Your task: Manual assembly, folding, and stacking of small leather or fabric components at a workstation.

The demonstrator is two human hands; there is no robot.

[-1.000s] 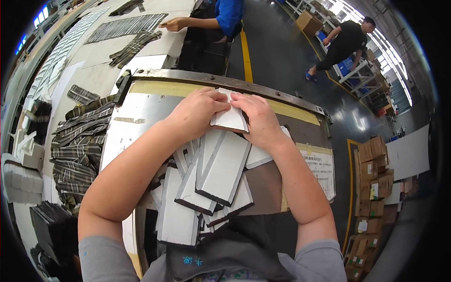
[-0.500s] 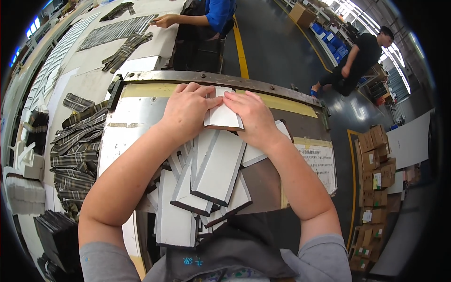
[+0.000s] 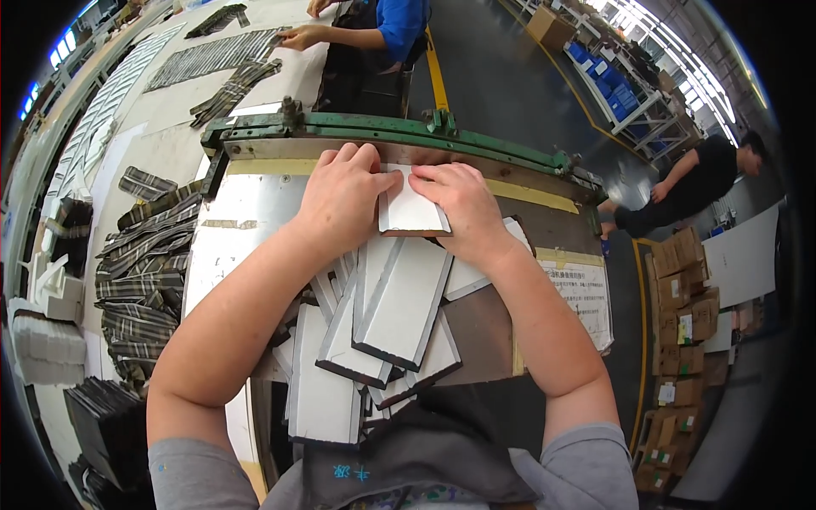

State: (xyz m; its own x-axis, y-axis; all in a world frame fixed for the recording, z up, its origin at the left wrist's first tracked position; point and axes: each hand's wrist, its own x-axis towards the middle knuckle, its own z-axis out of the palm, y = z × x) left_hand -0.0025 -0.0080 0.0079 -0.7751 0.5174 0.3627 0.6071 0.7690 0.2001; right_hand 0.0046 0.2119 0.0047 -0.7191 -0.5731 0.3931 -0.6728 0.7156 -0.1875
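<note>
A small white panel with grey side strips and a dark edge (image 3: 412, 212) lies at the far end of the metal work table. My left hand (image 3: 344, 191) grips its left side, fingers bent and thumb on top. On its right side my right hand (image 3: 463, 204) presses with thumb and fingers closed against it. Beyond my fingertips runs the green metal beam (image 3: 365, 127) of the machine, its steel face below. Between my forearms, several longer white panels with grey strips (image 3: 398, 297) are piled crosswise, reaching over the near table edge.
Plaid fabric strips (image 3: 144, 272) lie heaped on the left. Dark stacked pieces (image 3: 106, 421) stand at lower left. A person in a blue sleeve (image 3: 395, 30) works at the far table. Someone in black (image 3: 693, 187) walks at right, near stacked cartons (image 3: 680, 323).
The green side of the beam has come into view at the far table edge, where a bolted steel strip showed before. The walking person moved right and nearer. My hands keep their grip.
</note>
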